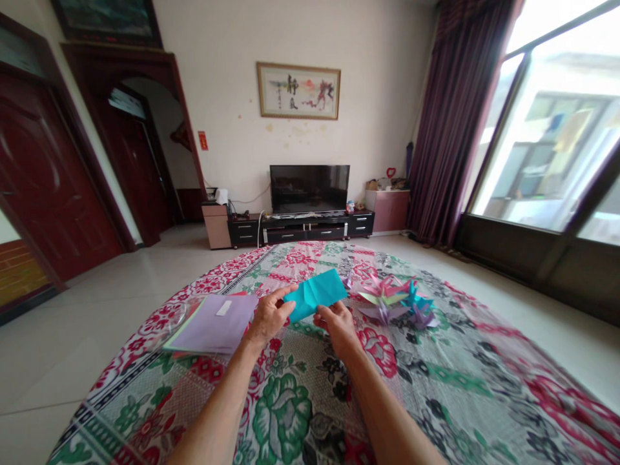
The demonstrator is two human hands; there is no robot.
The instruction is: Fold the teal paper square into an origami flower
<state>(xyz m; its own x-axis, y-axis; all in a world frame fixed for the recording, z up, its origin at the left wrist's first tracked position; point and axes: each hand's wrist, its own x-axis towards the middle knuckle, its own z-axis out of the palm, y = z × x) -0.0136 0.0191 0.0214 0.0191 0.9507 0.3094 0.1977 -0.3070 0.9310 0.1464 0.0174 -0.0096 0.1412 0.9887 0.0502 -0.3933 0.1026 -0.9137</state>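
Observation:
A blue sheet of origami paper (pixel 317 294), creased and folded into a rectangle, is held up over the table between both hands. My left hand (pixel 271 315) pinches its left end, thumb in front. At the lower right edge, my right hand (pixel 338 324) grips it with thumb and fingers. To the left lies a stack of coloured paper (pixel 217 326), a purple sheet on top with a small white label (pixel 224 308). Several folded paper cranes (pixel 385 300) in pink, green, purple and blue sit in a cluster to the right.
A round table with a flowered cloth (pixel 283 413) fills the foreground. Beyond it, across the tiled floor, stand a low black TV cabinet (pixel 300 231) and a television (pixel 310 188). A purple curtain (pixel 438 129) and large windows are on the right, red doors (pixel 46 161) on the left.

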